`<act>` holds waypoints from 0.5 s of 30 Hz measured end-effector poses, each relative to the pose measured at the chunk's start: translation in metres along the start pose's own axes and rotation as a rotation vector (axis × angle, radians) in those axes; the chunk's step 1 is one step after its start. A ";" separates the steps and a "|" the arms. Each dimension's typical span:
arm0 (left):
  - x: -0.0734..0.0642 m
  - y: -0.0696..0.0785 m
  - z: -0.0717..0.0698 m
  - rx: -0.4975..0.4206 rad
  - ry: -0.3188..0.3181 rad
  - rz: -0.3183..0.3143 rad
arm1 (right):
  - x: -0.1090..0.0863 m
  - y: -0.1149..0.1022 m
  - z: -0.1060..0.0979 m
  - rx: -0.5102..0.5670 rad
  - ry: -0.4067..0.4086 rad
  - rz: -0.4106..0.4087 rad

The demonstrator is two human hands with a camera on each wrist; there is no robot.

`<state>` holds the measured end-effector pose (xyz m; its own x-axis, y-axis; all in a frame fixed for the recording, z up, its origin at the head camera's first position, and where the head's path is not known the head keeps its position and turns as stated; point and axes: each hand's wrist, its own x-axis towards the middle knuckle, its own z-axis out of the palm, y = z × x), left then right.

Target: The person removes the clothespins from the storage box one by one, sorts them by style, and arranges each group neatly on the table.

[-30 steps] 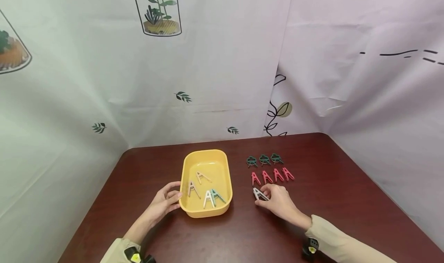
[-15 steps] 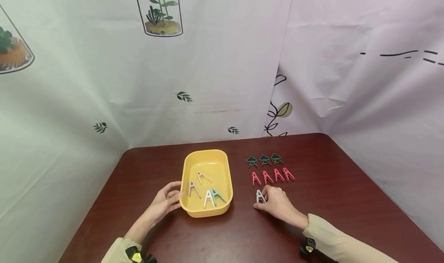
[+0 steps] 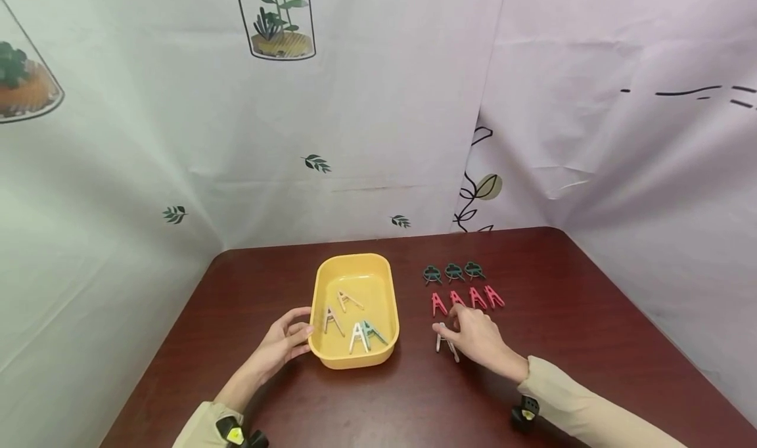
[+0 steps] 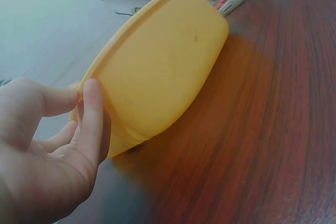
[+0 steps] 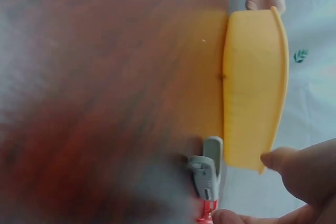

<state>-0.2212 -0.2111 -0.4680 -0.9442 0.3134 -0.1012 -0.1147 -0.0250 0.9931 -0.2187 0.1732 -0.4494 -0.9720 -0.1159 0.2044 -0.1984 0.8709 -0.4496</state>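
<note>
Clothespin location: the grey clothespin (image 5: pixel 206 179) lies on the bench (image 3: pixel 367 408), right of the yellow tray (image 3: pixel 355 364) and nearer the person than the row of four pink clothespins (image 3: pixel 476 297).
Clothespin direction: long axis near to far; legs splay toward the person, narrow end toward the far edge, partly hidden behind the thumb in the head view.
Right hand (image 3: pixel 476 336): poised over the grey clothespin, thumb and fingertips apart, pinching nothing; whether the thumb touches it, I cannot tell.
Left hand (image 3: pixel 284 343): grips the yellow tray at its left side, thumb and finger pinching the rim, probably to keep it from sliding.
Tray axis: long sides run near to far, hollow side up.
Tray contents: beige clothespin (image 3: pixel 341 295), mauve clothespin (image 3: pixel 329 313), white clothespin (image 3: pixel 357 330) and teal clothespin (image 3: pixel 366 328), lying loose; legs point broadly toward the person, the beige and teal ones turned more to the right.
Bench rows: three green clips (image 3: pixel 453 269) behind the pink clothespins; the matched rows look deliberate, grouped by kind, with gaps that likely leave each piece easy to pinch.
</note>
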 end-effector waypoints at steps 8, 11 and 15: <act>-0.001 0.000 0.001 0.009 0.004 -0.010 | 0.011 -0.011 -0.002 0.073 0.049 -0.104; -0.001 0.000 0.001 0.011 0.010 -0.018 | 0.015 -0.018 -0.001 0.101 0.062 -0.147; -0.002 0.001 0.000 0.006 0.005 -0.013 | 0.019 -0.028 0.000 0.138 0.051 -0.193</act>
<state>-0.2194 -0.2114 -0.4666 -0.9442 0.3090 -0.1142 -0.1251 -0.0158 0.9920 -0.2317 0.1467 -0.4332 -0.9077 -0.2462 0.3398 -0.3982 0.7612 -0.5119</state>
